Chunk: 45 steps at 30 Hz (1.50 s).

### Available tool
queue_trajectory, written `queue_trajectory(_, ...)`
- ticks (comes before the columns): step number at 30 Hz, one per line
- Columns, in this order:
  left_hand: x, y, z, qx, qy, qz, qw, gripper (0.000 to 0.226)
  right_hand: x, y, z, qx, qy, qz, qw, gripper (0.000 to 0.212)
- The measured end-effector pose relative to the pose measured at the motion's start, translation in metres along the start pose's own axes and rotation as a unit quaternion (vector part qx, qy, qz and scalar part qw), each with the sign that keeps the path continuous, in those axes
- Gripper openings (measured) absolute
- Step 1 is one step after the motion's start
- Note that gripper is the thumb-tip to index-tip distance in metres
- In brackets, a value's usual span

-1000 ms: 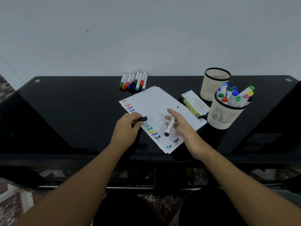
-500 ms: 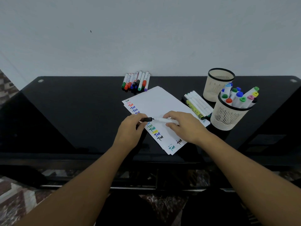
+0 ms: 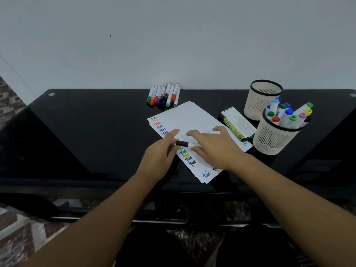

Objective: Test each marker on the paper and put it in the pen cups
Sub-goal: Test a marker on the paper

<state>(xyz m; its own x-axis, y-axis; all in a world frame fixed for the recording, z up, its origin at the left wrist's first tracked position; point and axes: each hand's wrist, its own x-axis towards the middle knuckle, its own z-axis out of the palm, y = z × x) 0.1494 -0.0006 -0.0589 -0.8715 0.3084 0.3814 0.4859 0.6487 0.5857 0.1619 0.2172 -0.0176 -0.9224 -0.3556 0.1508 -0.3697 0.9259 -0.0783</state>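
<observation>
Marker [image 3: 187, 144], white with a black cap, is lying level over the paper [image 3: 189, 120], with the left hand [image 3: 160, 155] pinching its capped end and the right hand [image 3: 213, 146] curling its fingers [image 3: 194, 134] round the barrel. Both hands are meeting above the coloured test marks near the front of the bench [image 3: 86, 132], while the nearer pen cup [image 3: 274, 136] is standing to the right, holding capped markers.
</observation>
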Motion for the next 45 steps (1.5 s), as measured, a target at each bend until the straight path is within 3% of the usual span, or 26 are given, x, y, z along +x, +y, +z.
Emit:
queue_trajectory(3, -0.001, 0.002, -0.001, -0.021, -0.006, -0.021, 1.0, 0.066, 0.002, 0.0, -0.002, 0.012, 0.008, -0.023, 1.0, 0.048)
queue_trajectory(7, 0.005, -0.002, 0.001, -0.018, -0.008, -0.066, 0.998, 0.079, 0.002, -0.003, -0.011, 0.124, 0.006, 0.017, 0.992, 0.062)
queue_trajectory(11, 0.011, -0.01, 0.006, 0.051, -0.025, -0.071, 0.996, 0.069, 0.0, 0.001, -0.011, 0.201, 0.001, 0.047, 0.978, 0.062)
queue_trajectory(15, 0.011, -0.013, 0.01, 0.065, -0.023, -0.067, 0.995, 0.058, -0.002, 0.003, -0.01, 0.204, 0.008, 0.063, 0.977, 0.051)
queue_trajectory(22, 0.011, -0.013, 0.009, 0.069, -0.025, -0.071, 0.995, 0.055, -0.002, 0.0, -0.007, 0.23, 0.049, 0.083, 0.968, 0.049)
queue_trajectory(27, 0.011, -0.012, 0.008, 0.076, -0.026, -0.073, 0.994, 0.055, -0.001, -0.001, -0.006, 0.278, 0.026, 0.094, 0.956, 0.06)
queue_trajectory(35, 0.012, -0.011, 0.007, 0.071, -0.032, -0.08, 0.994, 0.056, -0.003, -0.006, -0.01, 0.266, 0.039, 0.078, 0.96, 0.051)
queue_trajectory(41, 0.012, -0.012, 0.008, 0.077, -0.038, -0.083, 0.993, 0.057, -0.007, -0.006, -0.008, 0.311, 0.034, 0.094, 0.945, 0.062)
queue_trajectory(45, 0.013, -0.014, 0.007, 0.078, -0.052, -0.086, 0.992, 0.058, -0.006, -0.003, -0.018, 0.361, 0.013, 0.116, 0.925, 0.045)
